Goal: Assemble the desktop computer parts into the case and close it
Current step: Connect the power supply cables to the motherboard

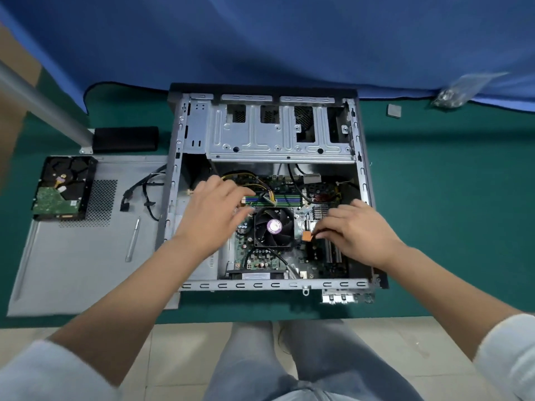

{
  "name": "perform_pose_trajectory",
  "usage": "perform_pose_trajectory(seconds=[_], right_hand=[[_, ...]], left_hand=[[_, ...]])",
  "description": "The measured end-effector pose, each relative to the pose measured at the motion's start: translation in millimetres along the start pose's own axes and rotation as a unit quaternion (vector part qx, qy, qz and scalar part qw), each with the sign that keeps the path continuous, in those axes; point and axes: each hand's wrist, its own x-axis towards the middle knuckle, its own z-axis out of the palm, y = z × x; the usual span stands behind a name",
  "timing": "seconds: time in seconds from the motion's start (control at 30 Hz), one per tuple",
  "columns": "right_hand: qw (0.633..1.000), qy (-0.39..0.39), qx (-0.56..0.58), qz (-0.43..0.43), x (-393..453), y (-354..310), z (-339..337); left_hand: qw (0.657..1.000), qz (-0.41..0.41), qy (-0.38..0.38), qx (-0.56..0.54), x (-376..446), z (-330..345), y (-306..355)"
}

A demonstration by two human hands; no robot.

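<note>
The open desktop case point(267, 285) lies flat on the green table, its motherboard point(260, 257) and black CPU fan point(273, 226) showing. My right hand point(357, 230) pinches an orange connector point(307, 235) on a black cable, just right of the fan. My left hand point(215, 211) hovers over the board left of the fan, fingers spread towards the memory slots point(286, 199). A hard drive point(62, 189) lies circuit side up on the detached grey side panel point(72, 264), left of the case.
A screwdriver point(133, 240) lies on the side panel, with loose black cables point(144, 195) beside the case wall. A black box point(126, 139) and a metal pole point(43, 105) stand at the back left. A small grey block point(394, 111) and a screw bag point(460, 91) lie at the back right.
</note>
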Motion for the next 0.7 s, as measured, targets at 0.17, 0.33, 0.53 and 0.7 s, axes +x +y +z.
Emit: perform_pose_trajectory(seconds=[0.17,0.33,0.53,0.7], right_hand=[[0.999,0.045,0.019,-0.006,-1.8,3.9,0.0],[0.996,0.076,0.050,0.008,-4.3,5.5,3.8],[0.975,0.181,0.116,0.048,-8.7,13.3,9.8],[0.912,0.173,0.305,0.214,-10.9,21.4,11.4]], left_hand=[[0.979,0.034,-0.162,-0.116,11.9,12.3,82.0],[0.972,0.002,-0.155,-0.175,15.7,41.2,96.2],[0.958,-0.074,-0.183,-0.209,8.3,57.0,94.1],[0.879,-0.159,-0.239,-0.379,12.4,62.4,102.1]])
